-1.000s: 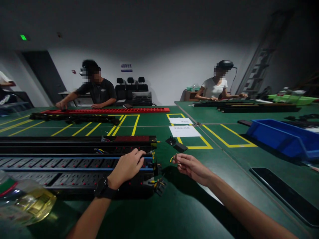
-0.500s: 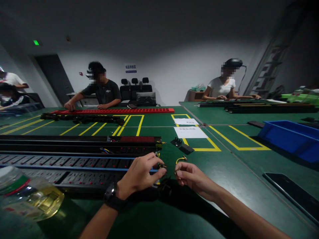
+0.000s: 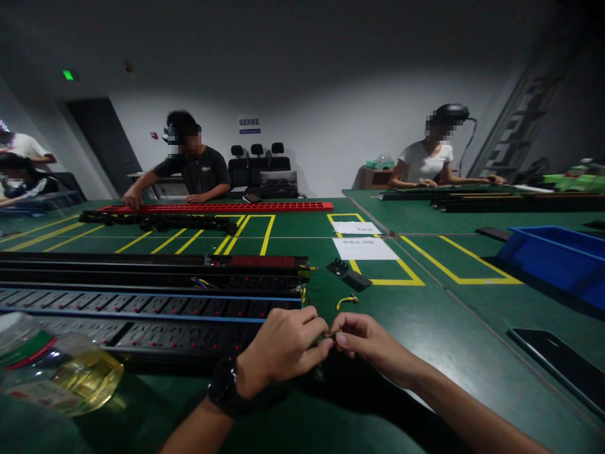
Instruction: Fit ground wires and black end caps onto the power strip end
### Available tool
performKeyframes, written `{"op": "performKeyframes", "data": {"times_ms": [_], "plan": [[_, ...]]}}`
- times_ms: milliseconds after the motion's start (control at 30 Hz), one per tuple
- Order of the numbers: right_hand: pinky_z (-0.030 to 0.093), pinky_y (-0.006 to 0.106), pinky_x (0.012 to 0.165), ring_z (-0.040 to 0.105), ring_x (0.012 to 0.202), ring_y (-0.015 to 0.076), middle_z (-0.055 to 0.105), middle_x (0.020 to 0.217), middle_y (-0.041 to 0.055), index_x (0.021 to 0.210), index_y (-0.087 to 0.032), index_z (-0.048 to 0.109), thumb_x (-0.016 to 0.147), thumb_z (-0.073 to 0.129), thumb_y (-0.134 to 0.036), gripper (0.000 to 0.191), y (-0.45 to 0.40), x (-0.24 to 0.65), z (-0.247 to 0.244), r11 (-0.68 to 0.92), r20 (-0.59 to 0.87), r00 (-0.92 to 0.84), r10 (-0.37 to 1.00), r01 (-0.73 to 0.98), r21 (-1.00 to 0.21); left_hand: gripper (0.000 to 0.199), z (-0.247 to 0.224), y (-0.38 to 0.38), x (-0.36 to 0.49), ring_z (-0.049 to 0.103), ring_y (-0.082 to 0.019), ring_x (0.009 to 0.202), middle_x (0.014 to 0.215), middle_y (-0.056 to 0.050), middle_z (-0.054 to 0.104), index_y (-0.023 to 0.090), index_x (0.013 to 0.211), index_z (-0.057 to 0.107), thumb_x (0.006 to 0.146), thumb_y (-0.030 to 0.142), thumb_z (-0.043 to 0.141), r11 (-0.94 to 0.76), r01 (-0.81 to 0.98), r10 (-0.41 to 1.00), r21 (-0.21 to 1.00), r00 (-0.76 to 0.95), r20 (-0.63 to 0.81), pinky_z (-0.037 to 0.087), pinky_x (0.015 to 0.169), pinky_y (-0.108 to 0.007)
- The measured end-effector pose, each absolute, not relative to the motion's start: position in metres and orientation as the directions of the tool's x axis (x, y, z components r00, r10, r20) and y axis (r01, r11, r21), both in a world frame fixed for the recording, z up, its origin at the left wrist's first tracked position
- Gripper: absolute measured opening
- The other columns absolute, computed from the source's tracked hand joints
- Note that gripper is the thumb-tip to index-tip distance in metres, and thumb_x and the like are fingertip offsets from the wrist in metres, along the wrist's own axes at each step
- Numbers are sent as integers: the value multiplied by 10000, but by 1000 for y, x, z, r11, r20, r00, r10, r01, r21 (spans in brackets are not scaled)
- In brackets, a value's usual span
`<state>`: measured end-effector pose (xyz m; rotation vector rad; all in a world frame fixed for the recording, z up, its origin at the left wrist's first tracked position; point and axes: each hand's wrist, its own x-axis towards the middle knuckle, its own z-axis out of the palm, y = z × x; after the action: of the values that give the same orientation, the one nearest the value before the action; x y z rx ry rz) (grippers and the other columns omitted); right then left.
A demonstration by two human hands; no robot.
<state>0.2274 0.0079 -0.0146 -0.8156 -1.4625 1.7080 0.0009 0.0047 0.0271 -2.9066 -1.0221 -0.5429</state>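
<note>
My left hand (image 3: 290, 343), with a dark watch on the wrist, is closed in a pinch just past the right end of the black socket strips (image 3: 174, 334). Touching its fingertips, my right hand (image 3: 362, 340) is pinched too. A tiny brownish piece shows between the two sets of fingertips, too small to name. Behind my right hand a short yellow cable (image 3: 347, 301) lies on the green table (image 3: 425, 353). Beyond the cable are dark flat parts (image 3: 354, 277).
A bottle of yellow liquid (image 3: 89, 378) lies at the left front. On the right are a phone (image 3: 558, 362) and a blue bin (image 3: 558, 258). White papers (image 3: 363, 248) lie mid-table. Two people work across the table, behind a red rail (image 3: 283, 207) and black rails (image 3: 510, 203).
My left hand has moved right and closed its fingers, and now meets my right hand. The camera view has shifted slightly.
</note>
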Motion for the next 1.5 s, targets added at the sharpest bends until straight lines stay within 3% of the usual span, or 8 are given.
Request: {"op": "performKeyframes", "data": {"times_ms": [233, 367, 433, 700, 867, 1033, 1233, 1500], "plan": [[317, 241, 568, 427, 612, 102, 544, 696, -32, 849, -189, 729, 747, 916, -539, 410, 16, 227, -25, -265, -116, -437, 892, -298, -917, 209, 33, 20, -18, 641, -165, 756, 906, -28, 706, 213, 951, 710, 1015, 339, 557, -648, 715, 748, 264, 533, 395, 432, 665, -290], [355, 221, 568, 435, 604, 98, 515, 662, -43, 793, -183, 699, 697, 950, -509, 422, 27, 229, -34, -359, -209, -374, 904, -397, -845, 274, 41, 42, -33, 669, -180, 815, 905, -32, 745, 219, 905, 725, 1018, 382, 535, -522, 762, 843, 383, 392, 369, 462, 729, -296], [372, 219, 571, 441, 600, 97, 514, 657, -46, 780, -184, 685, 696, 950, -493, 415, 31, 230, -37, -381, -233, -359, 904, -425, -821, 283, 47, 56, -36, 682, -187, 816, 926, -35, 771, 224, 914, 743, 1005, 396, 538, -472, 794, 873, 383, 360, 330, 461, 720, -298], [365, 227, 577, 424, 615, 95, 499, 660, -52, 788, -187, 700, 669, 959, -518, 437, 35, 230, -39, -410, -243, -396, 886, -423, -808, 204, 64, 117, -21, 729, -224, 911, 993, -30, 808, 248, 937, 776, 878, 369, 623, -407, 866, 914, 290, 387, 124, 474, 719, -286], [369, 228, 582, 434, 619, 96, 499, 667, -46, 789, -191, 699, 678, 950, -526, 433, 35, 231, -39, -413, -243, -409, 880, -404, -816, 171, 52, 141, -20, 724, -217, 900, 972, -25, 804, 249, 918, 775, 829, 307, 641, -350, 867, 937, 354, 330, 116, 486, 735, -287], [382, 226, 575, 448, 623, 100, 498, 663, -44, 796, -189, 694, 707, 927, -530, 423, 35, 234, -38, -406, -237, -417, 878, -386, -828, 178, 25, 148, -24, 710, -204, 880, 975, -24, 793, 248, 942, 764, 830, 308, 639, -404, 810, 914, 425, 368, 169, 492, 747, -290], [384, 220, 577, 452, 628, 99, 529, 680, -34, 790, -178, 700, 718, 928, -508, 408, 34, 235, -38, -424, -257, -421, 870, -373, -825, 182, 18, 144, -19, 689, -184, 822, 953, -25, 790, 238, 958, 747, 880, 322, 606, -508, 745, 858, 431, 484, 175, 460, 707, -282], [413, 190, 573, 479, 627, 87, 557, 681, -22, 785, -149, 736, 699, 952, -489, 411, 35, 236, -38, -457, -290, -414, 863, -391, -799, 192, 20, 142, -18, 673, -186, 762, 853, -55, 771, 188, 850, 728, 879, 342, 617, -526, 715, 847, 460, 491, 203, 457, 691, -281]]}}
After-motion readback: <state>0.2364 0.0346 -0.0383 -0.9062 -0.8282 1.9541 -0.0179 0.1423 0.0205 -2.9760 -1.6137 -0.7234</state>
